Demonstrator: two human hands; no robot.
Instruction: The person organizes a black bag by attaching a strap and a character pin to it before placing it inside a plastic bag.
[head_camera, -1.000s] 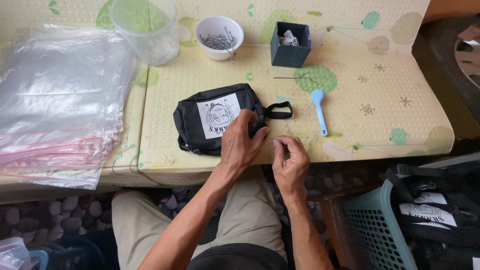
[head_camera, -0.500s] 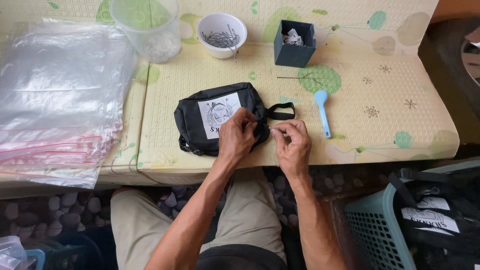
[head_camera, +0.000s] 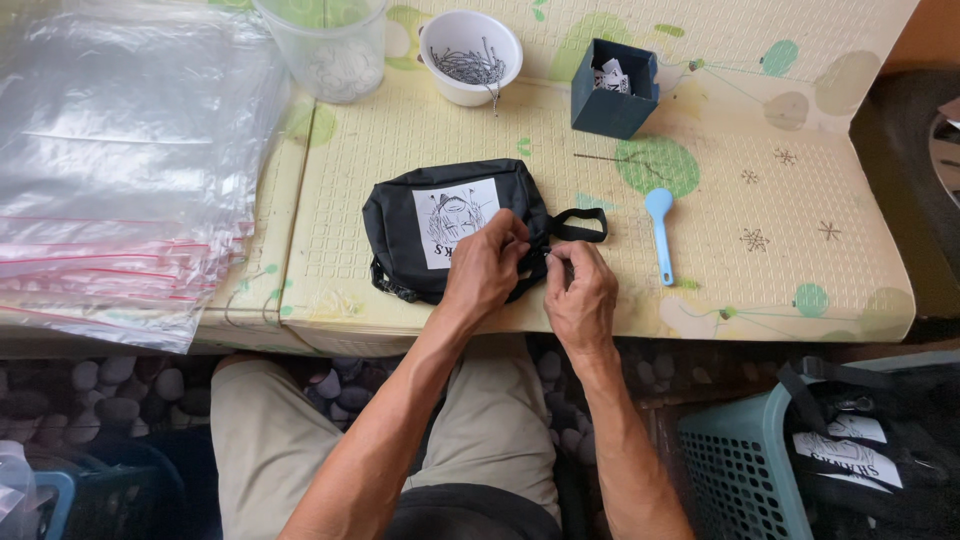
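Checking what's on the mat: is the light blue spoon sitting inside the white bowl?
No, the light blue spoon lies flat on the mat, right of the black pouch, well apart from the white bowl.

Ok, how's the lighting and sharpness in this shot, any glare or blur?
Head view: soft, even daylight, faint shadows; sharp on the left hand, right hand and black bag; glare on the plastic bags; slight wide-angle bending at the edges.

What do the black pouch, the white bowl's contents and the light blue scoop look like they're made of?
Black pouch: seemingly woven synthetic fabric, matte, soft creases, with a white printed patch; both the left hand and right hand are working at its right end. White bowl: thin grey pins, probably metal. Light blue scoop: smooth, likely moulded plastic.
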